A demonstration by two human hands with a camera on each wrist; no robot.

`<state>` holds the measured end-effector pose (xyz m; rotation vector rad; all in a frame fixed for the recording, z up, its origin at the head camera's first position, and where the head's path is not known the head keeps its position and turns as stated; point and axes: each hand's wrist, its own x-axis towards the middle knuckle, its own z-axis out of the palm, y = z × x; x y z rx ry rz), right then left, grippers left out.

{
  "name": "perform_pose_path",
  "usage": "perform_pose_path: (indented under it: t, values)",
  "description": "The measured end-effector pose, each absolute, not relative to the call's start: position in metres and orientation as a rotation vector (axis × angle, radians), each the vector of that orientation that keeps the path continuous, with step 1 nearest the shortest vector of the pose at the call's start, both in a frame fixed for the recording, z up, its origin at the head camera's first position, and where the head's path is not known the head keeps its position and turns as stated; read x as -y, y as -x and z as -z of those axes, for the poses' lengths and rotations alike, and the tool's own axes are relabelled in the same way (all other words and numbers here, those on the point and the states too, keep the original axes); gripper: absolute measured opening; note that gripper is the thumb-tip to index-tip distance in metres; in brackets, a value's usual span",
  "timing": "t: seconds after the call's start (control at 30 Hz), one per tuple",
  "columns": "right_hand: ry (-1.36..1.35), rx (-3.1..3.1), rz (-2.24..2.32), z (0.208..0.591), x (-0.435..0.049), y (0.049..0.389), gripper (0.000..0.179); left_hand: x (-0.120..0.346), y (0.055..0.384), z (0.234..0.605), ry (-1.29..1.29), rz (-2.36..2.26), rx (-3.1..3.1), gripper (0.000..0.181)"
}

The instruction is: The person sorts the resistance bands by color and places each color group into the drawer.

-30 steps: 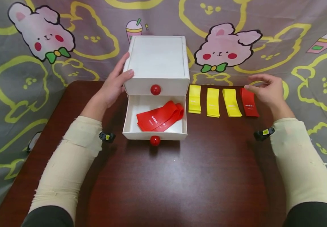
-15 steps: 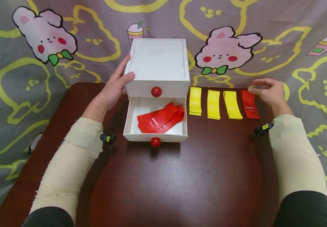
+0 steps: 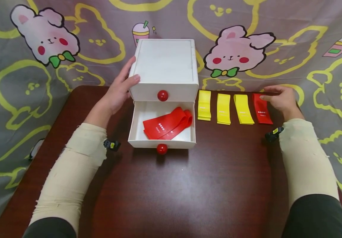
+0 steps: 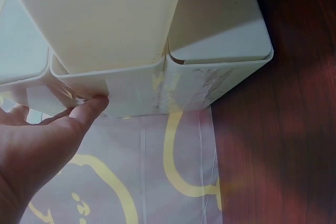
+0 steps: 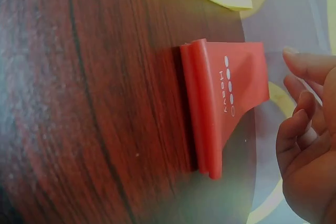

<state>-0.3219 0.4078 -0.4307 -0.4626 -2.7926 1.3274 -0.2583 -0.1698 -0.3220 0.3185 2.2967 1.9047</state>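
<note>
My left hand (image 3: 116, 92) rests against the left side of a small white drawer cabinet (image 3: 165, 59), its thumb at the top's front left corner. In the left wrist view, the cabinet's wall (image 4: 131, 95) meets that hand's fingers. Below, the lower drawer (image 3: 162, 144) is pulled out, with red resistance bands (image 3: 166, 124) lying in it. At the right, my right hand (image 3: 285, 100) is by the far end of a folded red resistance band (image 3: 262, 109). The right wrist view shows this band (image 5: 231, 87) marked "Heavy", with a gap between it and my loosely bent fingers.
Three folded yellow bands, a left one (image 3: 204, 105), a middle one (image 3: 223, 109) and a right one (image 3: 243, 109), lie between cabinet and red band. Red knobs stick out from both drawers. A patterned cloth (image 3: 171, 19) hangs behind the dark wooden table (image 3: 188, 195).
My right hand has shifted slightly toward me, near the red band's far end. The left hand stays on the cabinet, and the bands and drawer look unmoved.
</note>
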Motion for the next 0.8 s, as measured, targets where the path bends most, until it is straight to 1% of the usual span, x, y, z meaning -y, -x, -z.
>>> perform_pose_path:
  t: [0.23, 0.57, 0.8]
  values:
    - [0.492, 2.857, -1.195, 0.437, -0.409, 0.325, 0.057, 0.17, 0.259, 0.322, -0.328, -1.905, -2.292, 0.069]
    - [0.474, 2.966, -1.117, 0.45, -0.408, 0.325, 0.06, 0.171, 0.258, 0.324, -0.326, -1.89, -2.3, 0.07]
    - [0.467, 2.948, -1.127, 0.448, -0.409, 0.325, 0.059, 0.17, 0.258, 0.322, -0.319, -1.9, -2.297, 0.069]
